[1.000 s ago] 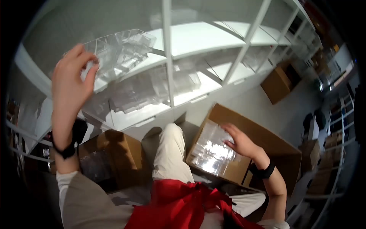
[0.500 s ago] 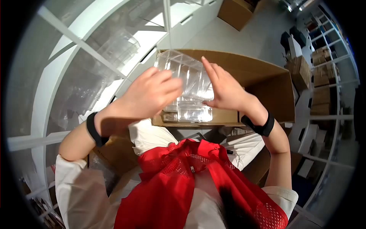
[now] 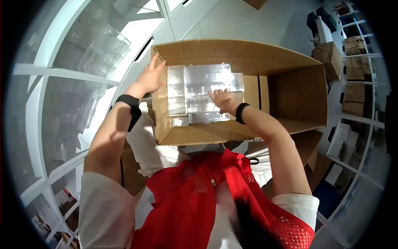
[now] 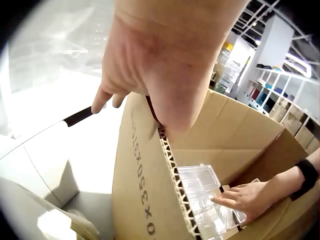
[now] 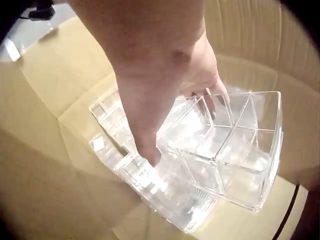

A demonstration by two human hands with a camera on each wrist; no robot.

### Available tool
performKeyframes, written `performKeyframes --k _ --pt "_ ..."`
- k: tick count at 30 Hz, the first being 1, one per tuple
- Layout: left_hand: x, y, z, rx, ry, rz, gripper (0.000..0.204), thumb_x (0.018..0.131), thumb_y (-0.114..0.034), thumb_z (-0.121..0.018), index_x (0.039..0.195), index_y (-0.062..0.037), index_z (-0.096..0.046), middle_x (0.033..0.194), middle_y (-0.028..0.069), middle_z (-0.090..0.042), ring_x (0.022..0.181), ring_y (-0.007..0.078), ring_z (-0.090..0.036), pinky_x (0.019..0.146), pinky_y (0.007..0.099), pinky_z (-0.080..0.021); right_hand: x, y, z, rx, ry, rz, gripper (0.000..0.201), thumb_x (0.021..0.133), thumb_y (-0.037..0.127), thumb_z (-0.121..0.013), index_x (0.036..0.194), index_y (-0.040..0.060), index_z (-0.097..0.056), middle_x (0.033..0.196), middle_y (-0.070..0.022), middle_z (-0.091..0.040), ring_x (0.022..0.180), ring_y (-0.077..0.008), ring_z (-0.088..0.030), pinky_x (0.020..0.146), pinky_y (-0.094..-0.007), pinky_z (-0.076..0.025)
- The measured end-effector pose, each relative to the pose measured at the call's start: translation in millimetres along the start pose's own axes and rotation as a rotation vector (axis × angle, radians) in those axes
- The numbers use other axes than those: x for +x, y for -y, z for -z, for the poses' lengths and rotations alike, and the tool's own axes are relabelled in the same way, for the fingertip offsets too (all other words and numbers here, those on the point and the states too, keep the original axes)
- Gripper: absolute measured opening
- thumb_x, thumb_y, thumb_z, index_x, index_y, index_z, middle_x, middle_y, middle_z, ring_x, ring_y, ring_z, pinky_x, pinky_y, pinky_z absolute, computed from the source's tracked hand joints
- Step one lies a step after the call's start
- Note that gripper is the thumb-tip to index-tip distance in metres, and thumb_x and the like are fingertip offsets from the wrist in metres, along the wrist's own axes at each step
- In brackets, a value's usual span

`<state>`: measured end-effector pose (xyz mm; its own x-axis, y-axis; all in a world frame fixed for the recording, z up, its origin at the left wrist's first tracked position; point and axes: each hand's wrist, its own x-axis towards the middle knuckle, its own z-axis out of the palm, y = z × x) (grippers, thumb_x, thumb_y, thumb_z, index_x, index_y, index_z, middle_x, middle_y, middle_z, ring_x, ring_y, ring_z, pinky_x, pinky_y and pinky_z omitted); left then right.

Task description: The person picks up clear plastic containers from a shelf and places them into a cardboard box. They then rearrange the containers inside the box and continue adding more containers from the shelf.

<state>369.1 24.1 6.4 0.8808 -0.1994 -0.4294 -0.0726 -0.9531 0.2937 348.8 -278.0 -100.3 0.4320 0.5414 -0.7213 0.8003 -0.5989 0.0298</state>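
In the head view my right hand (image 3: 224, 101) rests on a clear plastic divided organizer (image 3: 199, 79) inside a long cardboard box (image 3: 290, 54). Seen from the right wrist, its thumb reaches down at the organizer's near side, and the other fingers extend over the compartments (image 5: 235, 135). My left hand (image 3: 150, 78) lies over the box's left rim. From the left wrist, its thumb is on the inner side of that rim and its other fingers are outside. More clear organizers (image 3: 177, 93) sit beside and under the one my right hand touches.
White shelving (image 3: 78, 74) with more clear organizers (image 3: 103, 50) stands to the left. Bare cardboard shows at the box's right end (image 3: 296, 93). Brown cartons (image 3: 354, 79) fill shelves at the far right. Another cardboard box (image 3: 132, 172) is beside the person's leg.
My left hand has come from the shelf, past a clear organizer over the box, to the box's left rim. An organizer now lies in the box under my right hand.
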Motion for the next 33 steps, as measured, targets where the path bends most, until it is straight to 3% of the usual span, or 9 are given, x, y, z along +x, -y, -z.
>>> performKeyframes --k 4,8,9,12,13,22,23,26,33 --pt "0 4 3 -0.09 0.017 -0.091 0.076 0.069 -0.005 -0.065 0.136 -0.0043 -0.029 0.146 0.0178 0.001 0.13 0.0422 -0.023 0.104 0.0376 -0.033 69 9 -68 0.003 -0.163 -0.011 0.103 0.066 0.027 -0.076 0.142 0.0065 -0.009 0.128 -0.0182 -0.038 0.117 -0.0326 -0.041 0.093 -0.0477 -0.038" --pt "3 -13 16 -0.125 0.114 -0.011 0.072 0.071 0.001 -0.06 0.136 -0.0059 -0.03 0.146 0.0184 0.0 0.131 0.0398 -0.023 0.104 0.0379 -0.034 92 -4 -101 -0.028 -0.228 0.01 0.1 0.07 0.022 -0.071 0.143 0.0098 -0.003 0.131 -0.0202 -0.035 0.12 -0.033 -0.039 0.095 -0.0469 -0.037" --pt "3 -14 16 -0.112 0.08 -0.013 0.076 0.063 0.008 -0.053 0.135 -0.005 -0.033 0.145 0.0213 -0.003 0.117 0.038 -0.044 0.093 0.0375 -0.043 80 -4 -88 0.05 -0.147 0.038 0.097 0.073 0.018 -0.067 0.143 0.0093 0.0 0.133 -0.0198 -0.033 0.121 -0.0322 -0.038 0.095 -0.0466 -0.036" --pt "2 -11 15 -0.147 0.04 -0.088 0.075 0.062 0.01 -0.052 0.133 -0.0041 -0.036 0.145 0.0226 -0.003 0.113 0.0393 -0.047 0.089 0.0373 -0.045 56 -1 -59 0.132 -0.016 0.128 0.094 0.075 0.016 -0.064 0.143 0.0084 0.0 0.133 -0.0192 -0.033 0.122 -0.0323 -0.036 0.095 -0.0466 -0.036" --pt "2 -14 18 -0.17 0.059 -0.075 0.07 0.067 0.007 -0.064 0.13 -0.0062 -0.037 0.144 0.0202 -0.003 0.128 0.0411 -0.027 0.101 0.0395 -0.038 58 0 -67 0.05 -0.015 0.135 0.106 0.07 0.033 -0.072 0.142 0.0078 0.002 0.133 -0.0203 -0.032 0.124 -0.0335 -0.034 0.098 -0.048 -0.034" --pt "4 -7 11 -0.135 0.04 -0.129 0.069 0.065 0.008 -0.064 0.128 -0.0023 -0.038 0.142 0.0272 -0.005 0.126 0.0453 -0.028 0.1 0.0394 -0.039 66 -11 -70 0.129 -0.319 -0.09 0.101 0.068 0.032 -0.073 0.143 0.0094 -0.008 0.129 -0.0207 -0.036 0.118 -0.035 -0.039 0.098 -0.0476 -0.034" --pt "4 -7 10 -0.116 0.034 -0.13 0.069 0.065 0.008 -0.064 0.128 -0.0023 -0.037 0.142 0.0275 -0.004 0.127 0.0456 -0.027 0.1 0.0396 -0.038 67 -17 -66 0.087 -0.385 -0.061 0.074 0.081 0.013 -0.052 0.143 0.0097 -0.012 0.128 -0.0189 -0.038 0.117 -0.033 -0.039 0.097 -0.0501 -0.033" --pt "5 -5 8 -0.069 0.026 -0.14 0.07 0.065 0.007 -0.064 0.128 -0.0023 -0.037 0.142 0.0282 -0.004 0.128 0.0465 -0.024 0.102 0.04 -0.036 75 -22 -64 0.065 -0.408 -0.014 0.07 0.082 0.01 -0.049 0.143 0.0116 -0.014 0.128 -0.0171 -0.039 0.118 -0.0332 -0.039 0.099 -0.0503 -0.031" --pt "8 -5 9 -0.068 0.046 -0.131 0.07 0.064 0.006 -0.062 0.129 -0.001 -0.036 0.141 0.0291 -0.003 0.129 0.0469 -0.021 0.103 0.0396 -0.033 98 -5 -93 -0.163 -0.698 -0.13 0.043 0.083 0.019 -0.047 0.125 0.0067 -0.045 0.122 -0.0107 -0.042 0.112 -0.0308 -0.042 0.093 -0.0461 -0.037"
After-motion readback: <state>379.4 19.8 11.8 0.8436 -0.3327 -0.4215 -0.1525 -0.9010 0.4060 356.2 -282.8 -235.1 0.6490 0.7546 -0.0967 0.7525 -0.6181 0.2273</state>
